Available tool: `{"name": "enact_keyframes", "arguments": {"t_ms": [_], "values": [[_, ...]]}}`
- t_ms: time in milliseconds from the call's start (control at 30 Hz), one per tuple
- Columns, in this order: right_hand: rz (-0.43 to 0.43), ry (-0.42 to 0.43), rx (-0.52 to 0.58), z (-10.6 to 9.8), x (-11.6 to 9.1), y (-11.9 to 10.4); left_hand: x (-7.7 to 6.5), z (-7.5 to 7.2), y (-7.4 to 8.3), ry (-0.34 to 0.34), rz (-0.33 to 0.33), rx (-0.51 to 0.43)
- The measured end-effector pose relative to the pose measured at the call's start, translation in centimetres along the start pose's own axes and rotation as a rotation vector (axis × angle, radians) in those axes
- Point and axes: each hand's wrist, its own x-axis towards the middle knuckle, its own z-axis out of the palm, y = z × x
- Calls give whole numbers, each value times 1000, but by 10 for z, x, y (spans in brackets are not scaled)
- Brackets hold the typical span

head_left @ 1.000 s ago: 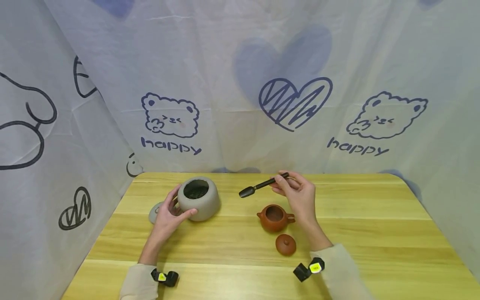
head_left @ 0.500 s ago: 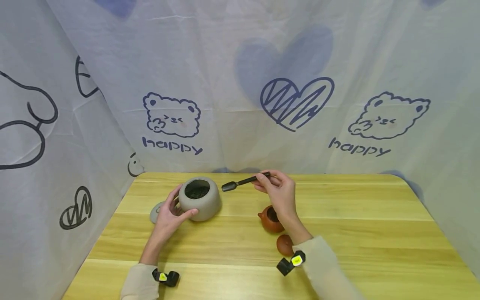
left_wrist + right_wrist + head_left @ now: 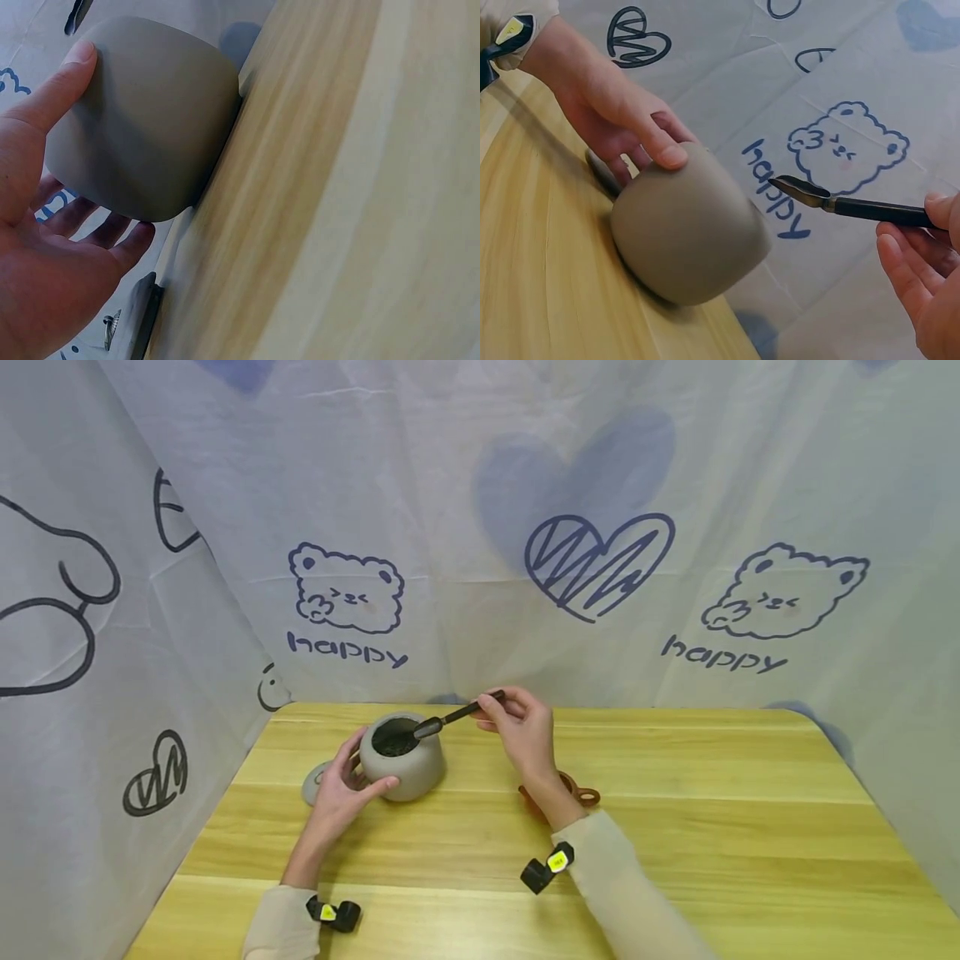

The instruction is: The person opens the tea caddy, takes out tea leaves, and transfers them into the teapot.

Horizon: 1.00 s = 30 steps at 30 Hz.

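Observation:
My left hand [image 3: 347, 789] grips the side of a grey round jar [image 3: 411, 777], thumb at the front and fingers round the far left. Dark tea leaves [image 3: 393, 745] show inside its open mouth; the jar tilts slightly in the head view. Between thumb and fingers, my right hand [image 3: 522, 733] pinches the black handle of a small tea scoop [image 3: 429, 727]. The scoop's dark bowl overlaps the jar's right rim in the head view. From the right wrist, the scoop [image 3: 802, 190] appears above the jar [image 3: 694, 225], hollow side showing.
Behind my right forearm sits a reddish-brown clay teapot [image 3: 588, 796], mostly covered. The jar's grey lid [image 3: 312, 783] lies on the wooden table [image 3: 450, 877] left of the jar. A printed cloth [image 3: 480, 552] hangs along the table's back edge.
My right hand has carried the scoop left, from above the teapot to the jar's rim. The forearm now covers much of the teapot and hides its lid. My left hand stays on the jar.

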Motion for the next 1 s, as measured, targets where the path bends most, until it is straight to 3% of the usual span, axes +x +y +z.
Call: {"name": "enact_keyframes", "arguments": {"t_ms": [633, 1000], "values": [[-83, -82, -230, 42, 8, 26, -2, 1, 5, 7, -11, -10], [-117, -113, -540, 53, 4, 37, -1, 1, 1, 9, 1, -6]]}}
